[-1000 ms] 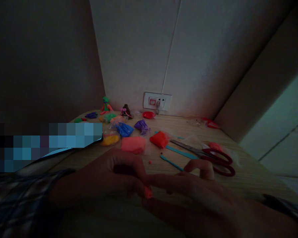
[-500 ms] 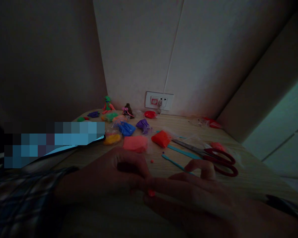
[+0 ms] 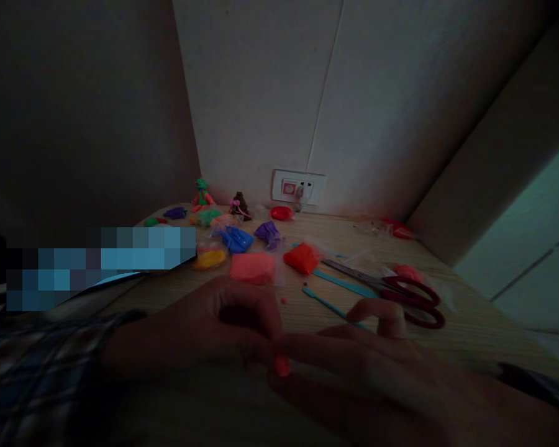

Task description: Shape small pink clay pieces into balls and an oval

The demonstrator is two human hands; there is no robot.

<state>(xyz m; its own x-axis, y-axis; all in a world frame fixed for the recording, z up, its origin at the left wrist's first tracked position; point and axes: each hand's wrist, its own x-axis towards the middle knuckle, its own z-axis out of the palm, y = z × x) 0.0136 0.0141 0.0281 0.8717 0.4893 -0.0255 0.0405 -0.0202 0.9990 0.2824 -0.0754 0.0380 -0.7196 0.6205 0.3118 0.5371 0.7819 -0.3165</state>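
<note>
A small lump of orange-red modelling clay (image 3: pixel 282 365) sits between the fingertips of both hands, low in the middle of the view. My left hand (image 3: pixel 209 329) is closed in a pinch at the lump's left side. My right hand (image 3: pixel 368 366) has its thumb and forefinger on the lump from the right, with another finger curled above. Just beyond the fingertips lie a tiny orange ball (image 3: pixel 284 300) and a tiny dark ball (image 3: pixel 305 284). A teal modelling tool (image 3: pixel 328 303) runs partly under my right hand.
Bags of pink clay (image 3: pixel 252 268), red-orange clay (image 3: pixel 302 258), blue clay (image 3: pixel 236 239) and yellow clay (image 3: pixel 209 259) lie beyond my hands. Red-handled scissors (image 3: pixel 386 287) rest at right over a flat teal tool (image 3: pixel 345 284). A green figure (image 3: pixel 202 194) and a brown figure (image 3: pixel 239 205) stand near the wall. A blurred-out screen (image 3: pixel 135 257) is at left.
The clay lump shows more between my fingertips, and my right thumb has shifted slightly lower. My left hand stays pinched; the things on the table have not moved.
</note>
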